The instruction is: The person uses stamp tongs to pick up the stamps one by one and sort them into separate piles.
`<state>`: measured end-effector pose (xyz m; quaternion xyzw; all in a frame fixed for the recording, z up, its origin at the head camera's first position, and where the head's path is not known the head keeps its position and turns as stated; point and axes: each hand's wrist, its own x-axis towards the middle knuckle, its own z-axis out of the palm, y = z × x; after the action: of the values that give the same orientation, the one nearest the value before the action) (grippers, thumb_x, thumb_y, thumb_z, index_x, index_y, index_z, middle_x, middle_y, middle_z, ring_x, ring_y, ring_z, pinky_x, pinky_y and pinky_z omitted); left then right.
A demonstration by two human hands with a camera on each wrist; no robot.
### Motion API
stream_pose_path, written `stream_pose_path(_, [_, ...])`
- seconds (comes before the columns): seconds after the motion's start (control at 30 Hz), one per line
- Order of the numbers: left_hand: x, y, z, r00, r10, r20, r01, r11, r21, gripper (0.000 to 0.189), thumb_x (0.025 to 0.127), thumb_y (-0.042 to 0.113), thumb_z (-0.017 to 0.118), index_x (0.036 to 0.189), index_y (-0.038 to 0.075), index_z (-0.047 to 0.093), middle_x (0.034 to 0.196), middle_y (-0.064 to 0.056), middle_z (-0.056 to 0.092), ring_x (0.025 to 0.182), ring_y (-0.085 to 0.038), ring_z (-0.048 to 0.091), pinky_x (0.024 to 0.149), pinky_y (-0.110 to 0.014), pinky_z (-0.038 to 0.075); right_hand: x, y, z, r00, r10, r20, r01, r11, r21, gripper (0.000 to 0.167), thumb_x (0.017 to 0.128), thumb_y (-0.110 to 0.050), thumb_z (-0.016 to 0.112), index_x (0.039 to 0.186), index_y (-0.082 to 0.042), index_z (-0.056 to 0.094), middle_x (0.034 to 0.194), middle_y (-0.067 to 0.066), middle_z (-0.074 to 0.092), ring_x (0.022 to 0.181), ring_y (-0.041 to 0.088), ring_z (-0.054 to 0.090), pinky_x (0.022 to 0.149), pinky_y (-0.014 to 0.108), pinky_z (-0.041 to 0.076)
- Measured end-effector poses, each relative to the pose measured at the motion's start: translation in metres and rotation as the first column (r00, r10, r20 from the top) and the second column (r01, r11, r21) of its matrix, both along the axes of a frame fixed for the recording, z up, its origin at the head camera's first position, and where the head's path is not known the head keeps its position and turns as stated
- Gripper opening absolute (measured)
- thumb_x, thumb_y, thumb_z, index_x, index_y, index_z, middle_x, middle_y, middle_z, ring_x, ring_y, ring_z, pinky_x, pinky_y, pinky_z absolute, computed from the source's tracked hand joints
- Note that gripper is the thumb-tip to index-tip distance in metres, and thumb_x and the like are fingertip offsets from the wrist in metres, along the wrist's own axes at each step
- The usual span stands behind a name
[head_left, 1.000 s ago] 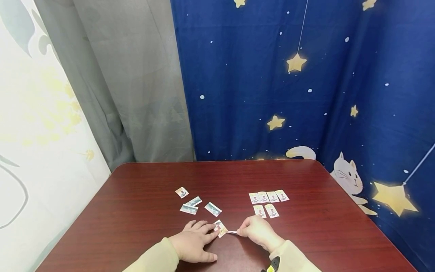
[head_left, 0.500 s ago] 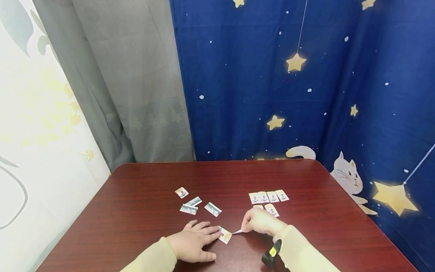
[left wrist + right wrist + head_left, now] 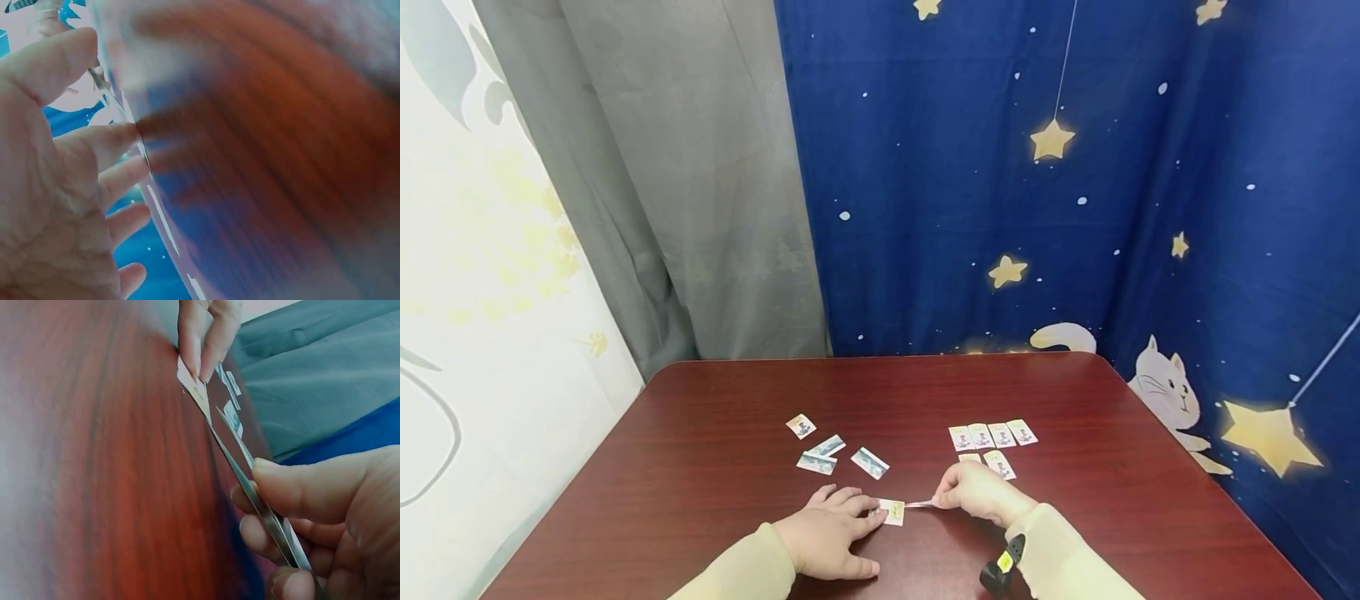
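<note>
My left hand (image 3: 827, 533) lies on the table with its fingers spread, and its fingertips press a small illustrated card (image 3: 893, 512) against the wood. From the other side my right hand (image 3: 985, 492) holds metal tweezers (image 3: 253, 499) between thumb and fingers. The tweezers' tips stand apart in the right wrist view, one of them at the corner of the pressed card. In the left wrist view the left palm is seen close up, with the fingertips at the table surface.
Beyond the right hand, several matching cards (image 3: 1002, 434) form a row, with a second short row (image 3: 1000, 464) partly covered by that hand. Scattered further left are a picture card (image 3: 801, 426) and bluish cards (image 3: 870, 462). Curtains hang behind the dark red table (image 3: 715, 467).
The pressed card has turned, first shifting towards me and then back a little, and now lies squarer. The right hand has moved slightly right with the tweezers; the left hand stays nearly in place.
</note>
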<state>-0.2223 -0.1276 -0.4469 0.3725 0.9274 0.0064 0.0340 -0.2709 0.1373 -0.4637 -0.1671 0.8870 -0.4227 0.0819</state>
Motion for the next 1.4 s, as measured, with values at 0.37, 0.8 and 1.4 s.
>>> stream_pose_path(0.37, [0.003,0.005,-0.001,0.994,0.102,0.034,-0.103,0.995,0.007,0.07,0.083,0.066,0.056,0.14,0.025,0.052,0.145,0.003,0.046,0.139,-0.028,0.031,0.108,-0.059,0.02,0.015,-0.01,-0.006,0.987,-0.079,0.139,0.097,0.986,-0.133,0.009,0.077,-0.008,0.071,0.072,-0.002,0.067,0.06,-0.003,0.052,0.044,0.005,0.031,0.041,0.019,0.025])
stream_pose_path(0.8, [0.001,0.003,-0.009,0.996,0.08,-0.048,-0.076,0.994,0.08,0.068,0.084,0.068,0.053,0.136,0.023,0.058,0.123,0.006,0.051,0.122,-0.021,0.041,0.098,-0.063,0.028,0.022,-0.016,-0.004,0.991,-0.128,0.041,0.13,0.99,-0.06,0.008,0.074,-0.008,0.071,0.067,-0.003,0.068,0.06,-0.003,0.054,0.054,0.012,0.04,0.048,0.026,0.032])
stream_pose_path(1.4, [0.002,0.006,-0.016,0.989,0.098,-0.114,-0.087,0.992,0.094,0.069,0.086,0.073,0.044,0.134,0.026,0.059,0.108,0.007,0.049,0.104,-0.015,0.042,0.086,-0.05,0.032,0.023,-0.024,-0.004,0.99,-0.143,0.007,0.143,0.987,-0.075,0.005,0.071,-0.004,0.071,0.067,-0.003,0.068,0.063,-0.001,0.058,0.059,0.013,0.046,0.051,0.029,0.037])
